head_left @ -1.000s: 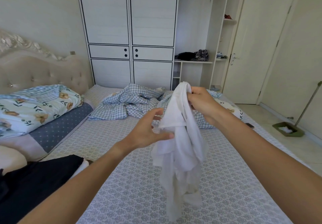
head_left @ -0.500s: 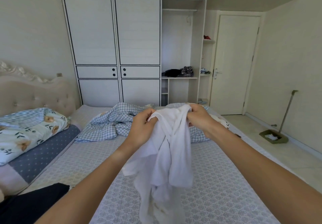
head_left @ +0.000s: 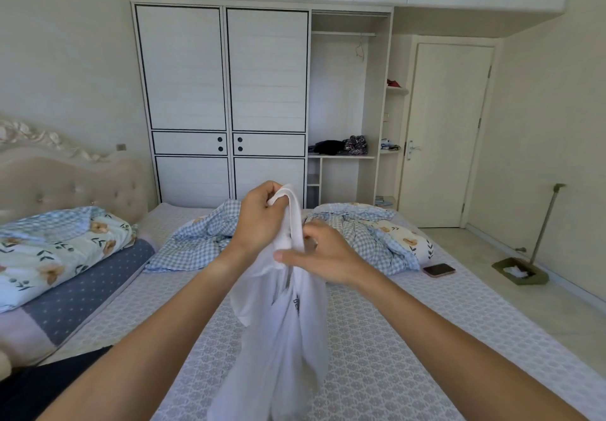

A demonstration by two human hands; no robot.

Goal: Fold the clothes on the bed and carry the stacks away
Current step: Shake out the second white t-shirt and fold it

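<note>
- While my left hand (head_left: 262,220) grips the top of the white garment (head_left: 282,322), fingers curled round it, the cloth hangs above the bed (head_left: 393,338), long axis running twelve to six.
- My right hand (head_left: 323,256) pinches its edge just below.
- At one o'clock, the open wardrobe shelf (head_left: 341,156) holds dark folded clothes (head_left: 328,146).
- At three o'clock, a dustpan (head_left: 519,273) holds white scraps.

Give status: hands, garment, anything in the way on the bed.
Left hand grips white garment top edge; right hand pinches it lower. Garment hangs unfolded above bed. Phone at right edge, checked quilt behind.
</note>
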